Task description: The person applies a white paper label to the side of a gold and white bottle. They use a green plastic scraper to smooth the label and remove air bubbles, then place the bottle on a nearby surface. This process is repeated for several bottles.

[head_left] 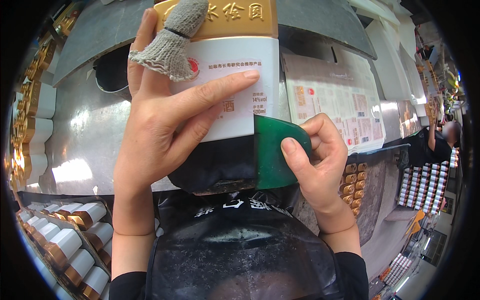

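Observation:
A white bottle (235, 127) with a gold embossed shoulder (240, 22) lies in front of me above a black pad (215, 162). My left hand (165, 110) rests across it with fingers spread, one stretched over the printed transparent label (230, 75). One finger wears a grey knitted finger cover (175, 42) with a dark band. A green flat scraper (277, 155) is pinched between thumb and fingers of my right hand (320, 155). The scraper's straight edge is at the bottle's lower right corner.
Printed label sheets (345, 110) lie on the metal table (75, 145) to the right. A dark round container (112, 75) stands left. White-and-gold bottles (65, 235) fill crates lower left; more stand along the left edge. A person (430, 142) works at far right near rows of bottles.

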Demonstrator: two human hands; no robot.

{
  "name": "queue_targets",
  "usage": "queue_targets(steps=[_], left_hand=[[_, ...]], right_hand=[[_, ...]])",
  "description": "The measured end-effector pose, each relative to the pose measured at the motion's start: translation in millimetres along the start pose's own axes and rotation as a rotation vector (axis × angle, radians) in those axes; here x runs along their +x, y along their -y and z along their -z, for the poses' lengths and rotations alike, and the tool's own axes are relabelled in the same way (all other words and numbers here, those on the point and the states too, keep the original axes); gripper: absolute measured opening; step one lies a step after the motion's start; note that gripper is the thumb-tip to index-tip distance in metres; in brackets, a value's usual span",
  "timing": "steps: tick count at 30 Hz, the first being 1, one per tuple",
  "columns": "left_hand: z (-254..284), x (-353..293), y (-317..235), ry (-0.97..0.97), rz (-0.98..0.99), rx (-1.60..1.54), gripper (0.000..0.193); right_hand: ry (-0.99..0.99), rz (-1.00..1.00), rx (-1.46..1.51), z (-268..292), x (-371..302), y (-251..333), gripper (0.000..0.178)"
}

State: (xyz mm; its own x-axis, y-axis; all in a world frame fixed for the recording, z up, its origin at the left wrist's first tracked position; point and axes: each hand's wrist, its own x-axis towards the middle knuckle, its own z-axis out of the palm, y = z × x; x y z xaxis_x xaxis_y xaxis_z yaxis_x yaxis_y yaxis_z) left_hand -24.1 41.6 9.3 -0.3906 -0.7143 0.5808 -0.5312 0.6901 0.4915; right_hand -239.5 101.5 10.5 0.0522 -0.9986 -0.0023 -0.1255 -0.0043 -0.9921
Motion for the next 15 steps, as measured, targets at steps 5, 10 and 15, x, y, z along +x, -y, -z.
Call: queue_targets(steps=[5, 10, 15], left_hand=[[1.6, -5.6, 11.3, -0.050, 0.006, 0.015, 0.048], [20.1, -24.3, 34.3, -0.253, 0.184, -0.360, 0.059], [2.6, -31.0, 23.8, -0.188, 0.275, -0.515, 0.086]], right_hand=[[-0.009, -0.032, -0.090, 5.0, 0.2, 10.0, 0.013], [-0.137, 0.408, -0.247, 48.2, 27.1, 37.4, 0.033], [0.008, 0.074, 0.107, 48.9, 58.7, 40.5, 0.051]])
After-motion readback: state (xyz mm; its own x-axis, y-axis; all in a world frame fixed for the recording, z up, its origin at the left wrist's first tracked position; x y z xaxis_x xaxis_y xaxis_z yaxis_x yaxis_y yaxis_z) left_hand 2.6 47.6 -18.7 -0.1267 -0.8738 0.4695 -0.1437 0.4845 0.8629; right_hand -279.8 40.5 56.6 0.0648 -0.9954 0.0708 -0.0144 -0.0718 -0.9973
